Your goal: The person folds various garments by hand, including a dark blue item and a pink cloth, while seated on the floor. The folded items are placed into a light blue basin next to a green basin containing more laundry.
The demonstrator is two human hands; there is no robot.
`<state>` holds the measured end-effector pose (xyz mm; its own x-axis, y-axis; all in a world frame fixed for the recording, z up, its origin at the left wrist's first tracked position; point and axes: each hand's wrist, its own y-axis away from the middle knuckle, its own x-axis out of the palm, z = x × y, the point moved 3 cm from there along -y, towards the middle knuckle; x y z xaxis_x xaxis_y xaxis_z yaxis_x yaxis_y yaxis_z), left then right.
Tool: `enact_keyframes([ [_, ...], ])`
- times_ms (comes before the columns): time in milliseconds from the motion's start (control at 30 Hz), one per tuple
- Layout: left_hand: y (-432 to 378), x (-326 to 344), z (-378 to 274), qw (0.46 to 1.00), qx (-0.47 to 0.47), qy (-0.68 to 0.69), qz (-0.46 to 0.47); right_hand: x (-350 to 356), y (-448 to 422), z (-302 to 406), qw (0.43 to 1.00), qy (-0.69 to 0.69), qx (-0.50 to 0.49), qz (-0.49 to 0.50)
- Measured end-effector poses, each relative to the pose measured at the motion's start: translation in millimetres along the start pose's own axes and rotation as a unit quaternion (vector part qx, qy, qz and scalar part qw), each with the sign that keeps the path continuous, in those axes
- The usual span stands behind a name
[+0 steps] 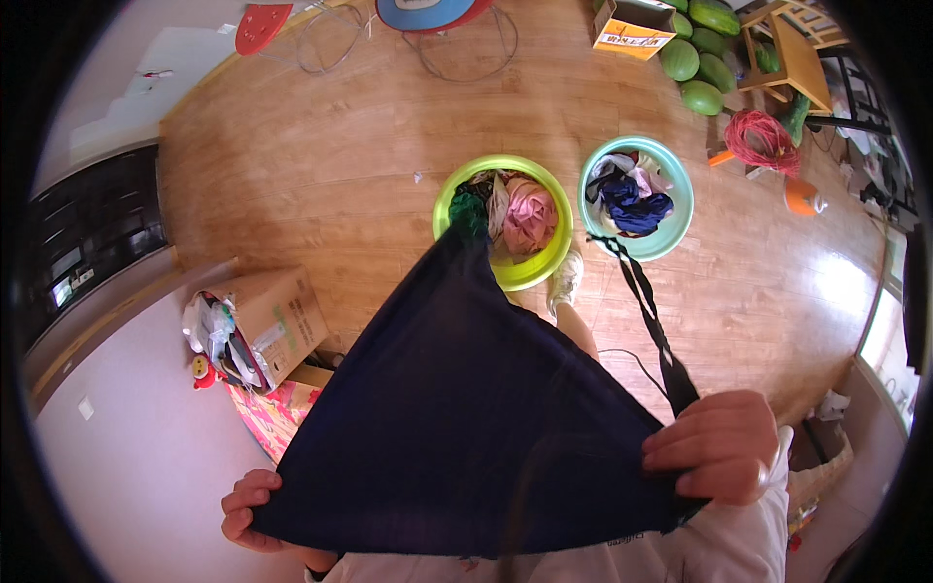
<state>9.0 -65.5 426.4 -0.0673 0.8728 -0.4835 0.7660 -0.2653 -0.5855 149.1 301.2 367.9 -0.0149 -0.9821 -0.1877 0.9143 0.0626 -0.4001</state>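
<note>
A dark navy cloth (466,408) is spread between my hands in front of my body, its far end narrowing down over the rim of a yellow-green basin (561,218). My left hand (251,510) grips its near left corner. With my right hand (718,448) I hold the near right corner, where a thin twisted black strap (649,302) trails away toward a pale turquoise basin (681,211). Pink fabric (530,215) and green fabric (469,209) lie in the yellow-green basin. Navy and light clothes (634,204) fill part of the turquoise one.
Wooden flooring surrounds the basins; my shoe (565,280) is beside the yellow-green one. A stuffed cardboard box (288,328) stands at left. Watermelons (681,60), a small carton (634,33), a wooden chair (794,58) and a red rope coil (760,142) are at upper right.
</note>
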Motion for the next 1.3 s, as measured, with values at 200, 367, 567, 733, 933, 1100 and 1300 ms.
enact_keyframes([
  [200, 9, 21, 36, 0.986, -0.123, 0.029, 0.105, 1, 6, -22, 0.992, -0.001, 0.12, -0.036],
  [367, 4, 61, 78, 0.971, -0.235, 0.033, 0.01, 9, 3, -50, 0.902, -0.057, 0.394, -0.169],
  [567, 76, 148, 52, 0.981, -0.184, 0.057, -0.001, 87, 11, -81, 0.872, -0.212, 0.391, -0.207],
  [733, 124, 180, 20, 0.951, -0.232, 0.123, 0.163, 136, 3, -83, 0.906, -0.118, 0.39, -0.12],
  [933, 149, 147, 44, 0.951, -0.171, 0.185, 0.179, 153, 8, -95, 0.913, -0.124, 0.359, -0.148],
  [1100, 149, 161, 75, 0.986, -0.054, -0.02, 0.158, 168, -1, -87, 0.914, -0.257, 0.296, -0.103],
  [1300, 142, 196, 96, 0.888, 0.034, -0.269, 0.37, 176, -45, -55, 0.935, -0.336, 0.071, -0.092],
])
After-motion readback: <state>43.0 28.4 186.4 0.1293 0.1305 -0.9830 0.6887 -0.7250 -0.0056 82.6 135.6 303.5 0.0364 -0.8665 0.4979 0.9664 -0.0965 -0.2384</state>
